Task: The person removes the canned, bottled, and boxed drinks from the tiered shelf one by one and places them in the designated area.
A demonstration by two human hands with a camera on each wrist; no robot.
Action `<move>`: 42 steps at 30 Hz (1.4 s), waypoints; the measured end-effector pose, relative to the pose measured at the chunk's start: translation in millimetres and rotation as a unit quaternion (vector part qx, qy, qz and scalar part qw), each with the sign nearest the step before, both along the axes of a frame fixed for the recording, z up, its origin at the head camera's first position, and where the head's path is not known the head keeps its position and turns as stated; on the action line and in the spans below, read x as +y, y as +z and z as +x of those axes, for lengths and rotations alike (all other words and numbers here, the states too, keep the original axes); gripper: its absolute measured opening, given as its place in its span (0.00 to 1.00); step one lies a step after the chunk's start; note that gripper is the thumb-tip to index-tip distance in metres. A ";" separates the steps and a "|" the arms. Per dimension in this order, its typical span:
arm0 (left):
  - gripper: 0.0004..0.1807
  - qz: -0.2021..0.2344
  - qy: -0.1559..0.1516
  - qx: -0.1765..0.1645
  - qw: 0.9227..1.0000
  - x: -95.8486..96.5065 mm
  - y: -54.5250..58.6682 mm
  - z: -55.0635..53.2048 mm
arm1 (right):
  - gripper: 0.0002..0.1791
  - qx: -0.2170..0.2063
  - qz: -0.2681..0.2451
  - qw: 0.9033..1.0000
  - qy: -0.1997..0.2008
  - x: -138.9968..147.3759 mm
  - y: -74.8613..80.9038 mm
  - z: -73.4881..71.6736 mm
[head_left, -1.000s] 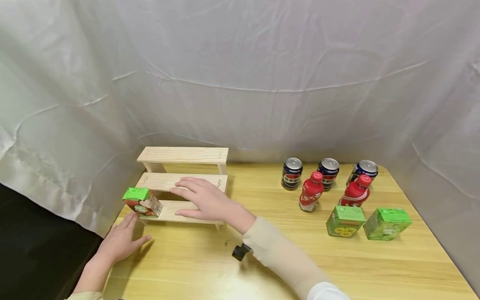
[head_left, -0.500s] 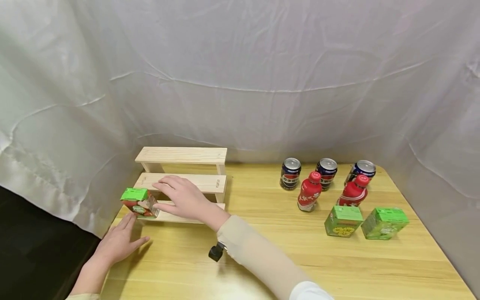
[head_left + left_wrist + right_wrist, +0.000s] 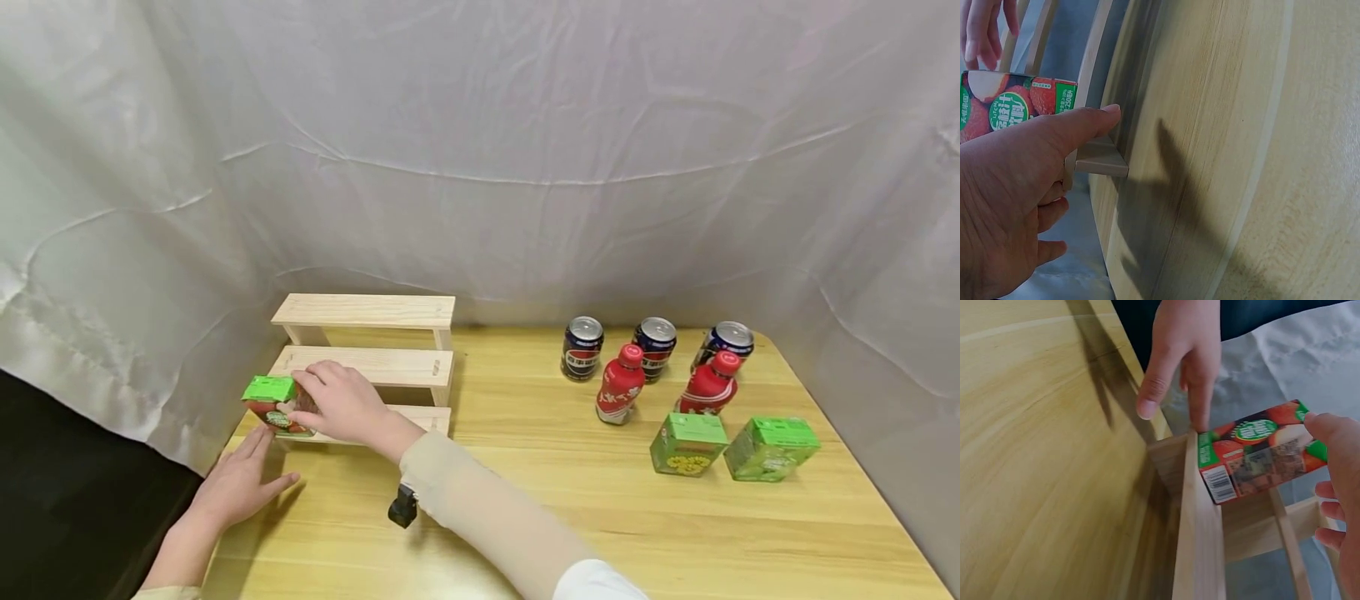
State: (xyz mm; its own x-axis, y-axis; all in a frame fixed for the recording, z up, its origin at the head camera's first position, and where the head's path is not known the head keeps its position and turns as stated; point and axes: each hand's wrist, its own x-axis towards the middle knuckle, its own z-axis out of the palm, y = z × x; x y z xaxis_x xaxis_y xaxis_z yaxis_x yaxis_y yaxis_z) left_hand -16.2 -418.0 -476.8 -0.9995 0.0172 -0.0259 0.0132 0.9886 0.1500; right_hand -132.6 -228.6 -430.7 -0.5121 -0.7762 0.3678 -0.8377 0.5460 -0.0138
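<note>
A red juice carton with a green top stands upright at the left end of the lowest step of a wooden three-tier rack. My left hand reaches to the rack's front left corner, fingers extended and fingertips right at the carton's lower edge, its thumb spread away. From the right, my right hand meets the carton's right side, fingers loosely bent and thumb apart. In the right wrist view, the thumb lies by the carton's green top end, while the other fingertips stay off its printed side.
On the right of the wooden table stand several drinks: three dark blue cans, two red bottles and two green cartons. A grey curtain hangs behind the rack and around the sides.
My right hand has moved left, from above the rack's middle to the carton's right side. My left hand and the carton have stayed in place.
</note>
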 end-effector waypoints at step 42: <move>0.55 -0.001 0.000 0.010 1.000 -1.3 -3.7 0.5 | 0.29 -0.043 0.007 0.998 -0.042 -44.8 -1.4 7.9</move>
